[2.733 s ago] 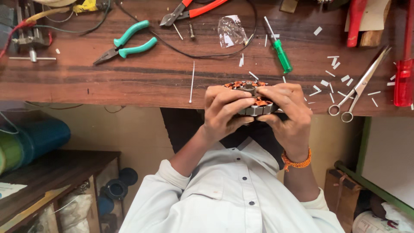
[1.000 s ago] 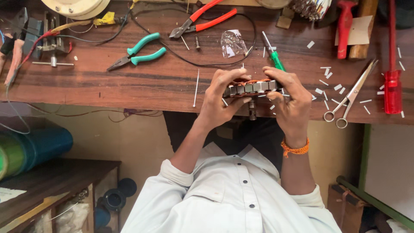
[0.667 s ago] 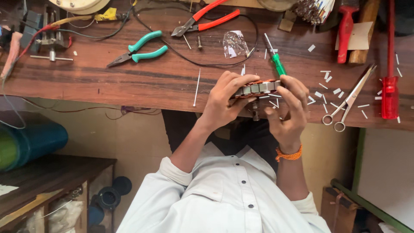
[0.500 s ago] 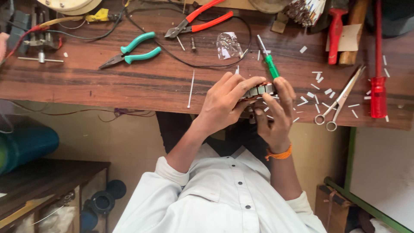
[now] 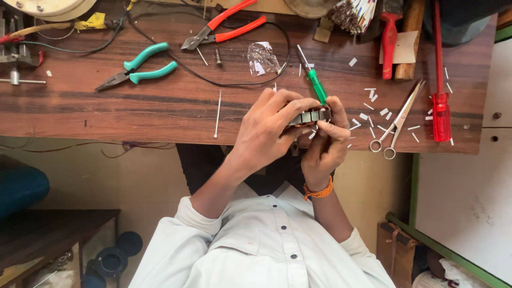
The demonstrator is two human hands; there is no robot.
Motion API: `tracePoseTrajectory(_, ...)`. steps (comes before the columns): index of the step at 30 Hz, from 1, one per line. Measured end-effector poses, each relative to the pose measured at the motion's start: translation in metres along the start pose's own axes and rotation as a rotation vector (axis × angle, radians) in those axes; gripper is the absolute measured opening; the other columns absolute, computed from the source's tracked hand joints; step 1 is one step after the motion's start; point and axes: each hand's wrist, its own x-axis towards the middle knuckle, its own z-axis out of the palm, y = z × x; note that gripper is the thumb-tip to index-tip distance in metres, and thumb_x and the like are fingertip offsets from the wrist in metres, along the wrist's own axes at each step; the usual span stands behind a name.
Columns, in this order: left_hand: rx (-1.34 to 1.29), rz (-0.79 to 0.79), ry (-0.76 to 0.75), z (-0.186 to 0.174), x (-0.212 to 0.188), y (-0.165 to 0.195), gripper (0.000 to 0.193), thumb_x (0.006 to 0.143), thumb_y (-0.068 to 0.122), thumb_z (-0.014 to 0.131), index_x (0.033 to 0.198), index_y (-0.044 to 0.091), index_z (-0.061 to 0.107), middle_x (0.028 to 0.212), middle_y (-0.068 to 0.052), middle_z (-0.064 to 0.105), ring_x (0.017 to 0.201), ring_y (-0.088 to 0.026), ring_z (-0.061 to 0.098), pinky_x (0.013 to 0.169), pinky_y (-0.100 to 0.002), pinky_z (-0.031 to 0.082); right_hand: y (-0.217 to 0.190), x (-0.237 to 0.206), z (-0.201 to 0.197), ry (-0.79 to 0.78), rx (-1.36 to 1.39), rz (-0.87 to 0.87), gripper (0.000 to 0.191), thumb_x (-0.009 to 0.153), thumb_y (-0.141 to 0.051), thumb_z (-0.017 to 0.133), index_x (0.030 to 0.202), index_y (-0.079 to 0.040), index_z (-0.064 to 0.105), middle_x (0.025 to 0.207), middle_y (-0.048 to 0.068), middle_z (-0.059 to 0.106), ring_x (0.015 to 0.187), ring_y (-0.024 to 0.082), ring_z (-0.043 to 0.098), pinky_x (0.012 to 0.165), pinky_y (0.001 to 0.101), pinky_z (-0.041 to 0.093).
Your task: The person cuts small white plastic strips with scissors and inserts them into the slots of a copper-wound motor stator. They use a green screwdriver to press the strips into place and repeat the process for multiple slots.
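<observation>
Both hands are closed around a small round metal stator [image 5: 311,117], held at the near edge of the bench [image 5: 133,106]. The left hand [image 5: 269,130] wraps over it from above, fingers curled across its top and side so that only a short arc of its slotted rim shows. The right hand [image 5: 328,146] grips it from the other side, thumb and fingers pressed to the rim; an orange band [image 5: 318,192] circles that wrist. What lies inside the stator is hidden by the fingers.

Taking the stator as the landmark: just beyond it, almost touching the fingers, lies a green screwdriver [image 5: 316,85]. Farther beyond sits a crumpled clear plastic bag [image 5: 262,57], with a black wire [image 5: 234,82] looping around it. To the stator's right, small white paper strips [image 5: 373,104] are scattered, then scissors [image 5: 396,121], then a red screwdriver [image 5: 440,101]. To its left a thin white stick [image 5: 217,113] lies on the wood. Farther left and beyond are green pliers [image 5: 140,68], and beyond those red pliers [image 5: 226,26]. At the far left bench edge stands a small metal vise [image 5: 13,53]. Below the stator, the person's white shirt [image 5: 261,245] fills the lower view.
</observation>
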Motion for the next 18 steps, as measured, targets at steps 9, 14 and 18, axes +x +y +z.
tracePoseTrajectory(9,-0.078,-0.009,0.023,0.007,0.002,-0.006,0.044,0.086,0.005,0.074,0.127,0.019,0.065,0.129,0.000,0.066,0.113,-0.025,0.067,0.093,-0.036,0.057,-0.024,0.031,0.010,-0.012,0.113,0.126,0.024,0.094,0.022,0.036,0.097,-0.001,0.045,0.156,0.029,0.050,0.147,0.034,0.048,0.125,0.0436,0.039)
tracePoseTrajectory(14,-0.055,-0.070,-0.019,0.009,0.001,-0.013,0.042,0.083,0.006,0.077,0.121,0.018,0.068,0.123,0.003,0.069,0.096,-0.024,0.064,0.085,-0.036,0.056,-0.021,0.035,0.015,-0.042,0.228,0.141,0.028,0.092,0.024,0.035,0.093,-0.002,0.045,0.151,0.026,0.057,0.148,0.033,0.048,0.126,0.0423,0.043)
tracePoseTrajectory(18,-0.048,-0.040,-0.012,0.012,-0.004,-0.019,0.045,0.077,0.001,0.074,0.119,0.016,0.068,0.122,0.004,0.072,0.094,-0.026,0.063,0.085,-0.036,0.056,-0.022,0.030,0.011,-0.069,0.150,0.086,0.028,0.094,0.026,0.041,0.096,-0.002,0.045,0.148,0.024,0.059,0.149,0.033,0.048,0.123,0.0384,0.043)
